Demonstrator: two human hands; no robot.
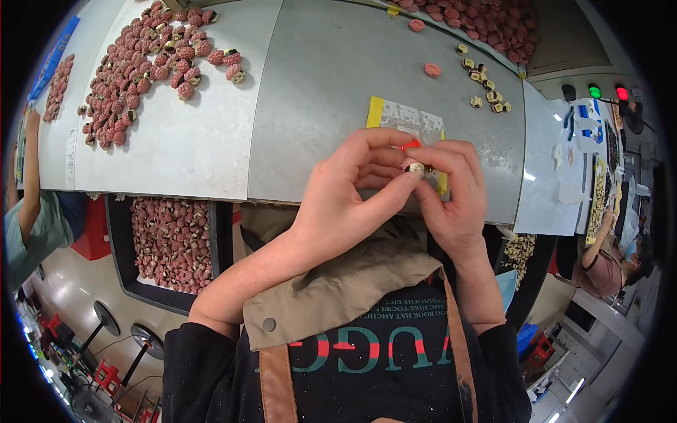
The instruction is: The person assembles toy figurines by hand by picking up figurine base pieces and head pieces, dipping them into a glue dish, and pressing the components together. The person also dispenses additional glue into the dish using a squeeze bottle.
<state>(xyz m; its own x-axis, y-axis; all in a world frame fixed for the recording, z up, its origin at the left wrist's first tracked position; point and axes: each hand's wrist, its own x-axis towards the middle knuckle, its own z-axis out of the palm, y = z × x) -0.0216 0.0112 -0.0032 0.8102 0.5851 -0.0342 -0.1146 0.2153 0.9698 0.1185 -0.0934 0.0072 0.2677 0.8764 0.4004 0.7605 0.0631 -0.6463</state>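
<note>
Both hands meet in front of me over the near edge of the metal table (310, 106). My left hand (345, 187) has its thumb and fingers closed round a small pink and cream piece (416, 168) with a dark patch. From the other side, the fingertips of my right hand (455, 190) pinch the same piece. A small bright red part (410, 144) shows between the fingers just above it; its kind is unclear. Under my hands lies a whitish, worn sheet (405, 113) edged with yellow tape.
A pile of joined pink pieces (134, 77) covers the left tabletop. Loose cream and dark pieces (486, 84) lie at right, below a heap of pink ones (486, 25). A black bin (116, 243) of pink pieces stands below left. People work at both sides.
</note>
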